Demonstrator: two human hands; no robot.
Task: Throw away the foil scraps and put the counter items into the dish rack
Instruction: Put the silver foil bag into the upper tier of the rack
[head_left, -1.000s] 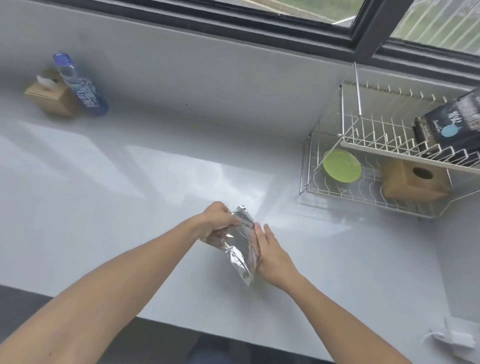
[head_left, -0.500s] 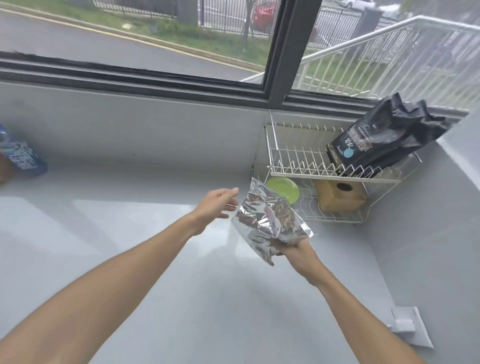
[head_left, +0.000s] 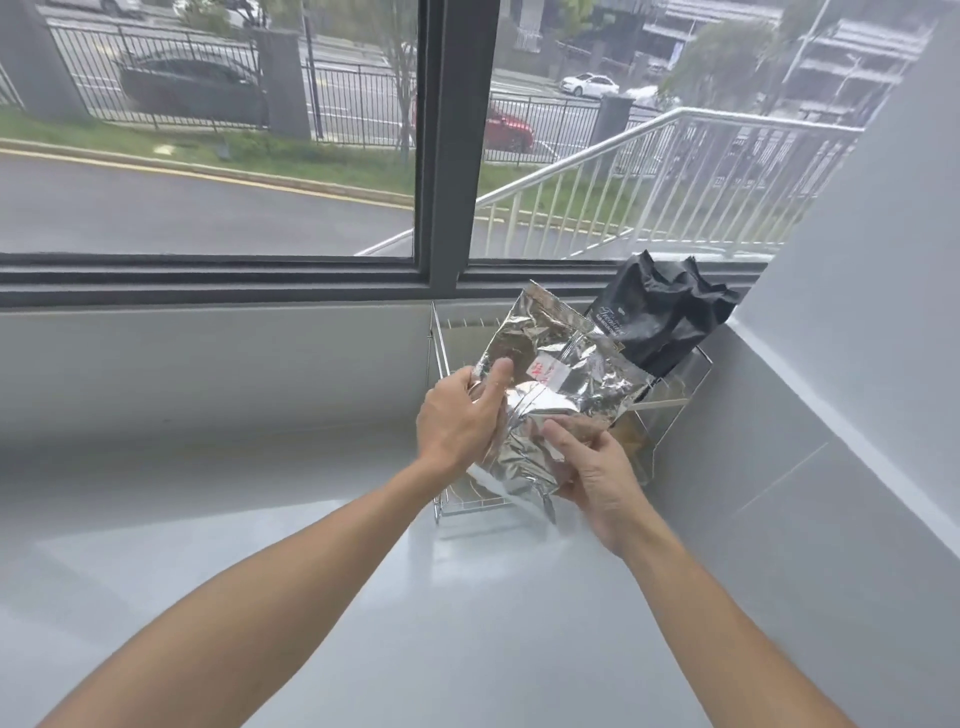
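Note:
A crinkled silver foil bag (head_left: 558, 374) with a small white label is held up in the air in front of the wire dish rack (head_left: 441, 338). My left hand (head_left: 460, 418) grips the bag's left edge, thumb on its front. My right hand (head_left: 592, 470) holds its lower right part from below. The bag hides most of the rack; only the rack's left wires and bottom front corner show. A black pouch (head_left: 662, 317) stands in the rack's upper tier, behind the foil bag.
The grey counter (head_left: 260, 545) runs to the left and toward me. A grey wall (head_left: 857, 415) closes the right side just past the rack. A window sill and dark frame (head_left: 208, 280) run along the back.
The view has tilted up toward the window. The foil bag has risen and moved toward the rack, and my left hand, which had let go, now grips it again alongside the right.

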